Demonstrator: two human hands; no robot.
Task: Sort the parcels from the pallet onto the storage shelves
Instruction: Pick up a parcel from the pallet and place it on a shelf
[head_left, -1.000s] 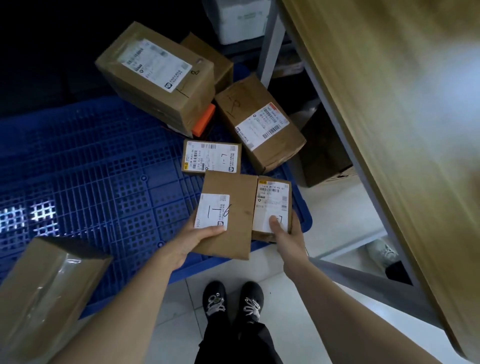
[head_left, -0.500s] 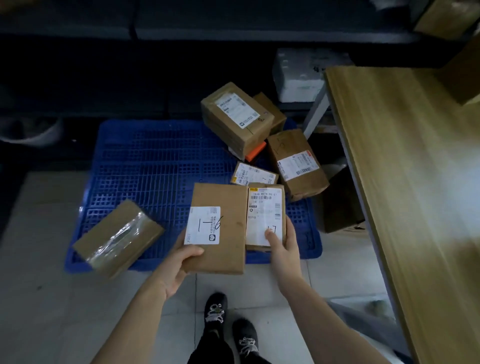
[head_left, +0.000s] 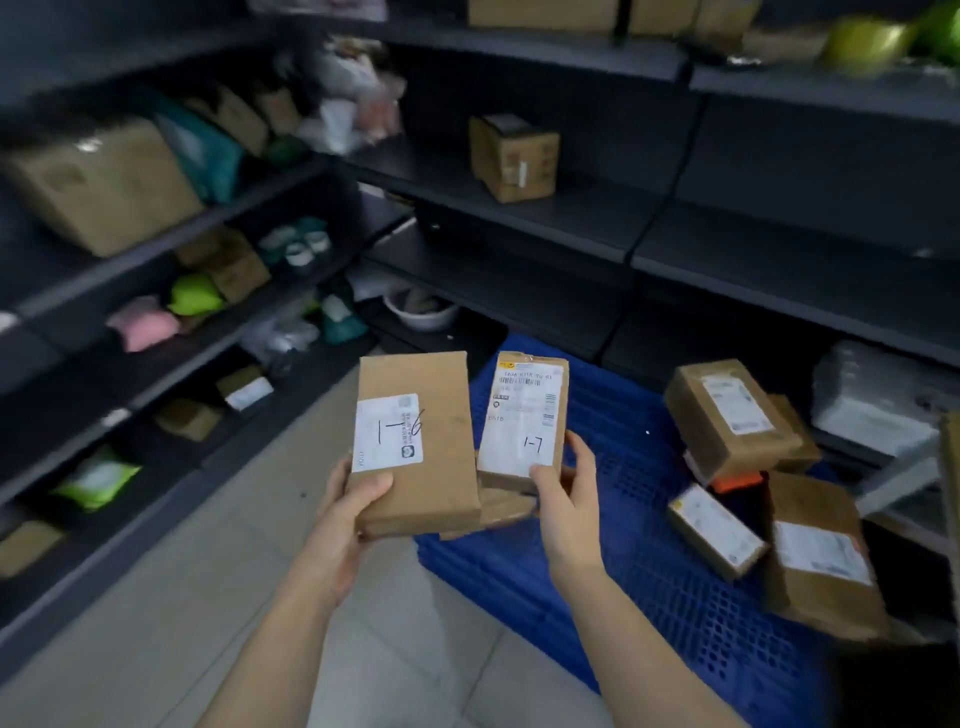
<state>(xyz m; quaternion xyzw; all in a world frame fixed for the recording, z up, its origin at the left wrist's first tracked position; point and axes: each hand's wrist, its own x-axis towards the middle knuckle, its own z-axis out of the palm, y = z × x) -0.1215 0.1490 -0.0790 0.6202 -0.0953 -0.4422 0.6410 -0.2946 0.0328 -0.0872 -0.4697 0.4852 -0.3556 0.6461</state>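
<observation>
Our left hand (head_left: 347, 512) grips the wide parcel (head_left: 415, 441); our right hand (head_left: 563, 493) grips the narrow parcel (head_left: 522, 421), above the pallet (head_left: 649, 561).

Pale basin (head_left: 421, 313) (low, blurred), tiled floor (head_left: 171, 623)

Matt cardboard parcels (head_left: 415, 441); glossy plastic pallet (head_left: 649, 571).

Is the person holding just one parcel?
No, the left hand holds a brown parcel marked 1-6 and the right hand holds a smaller parcel marked 1-7.
</observation>
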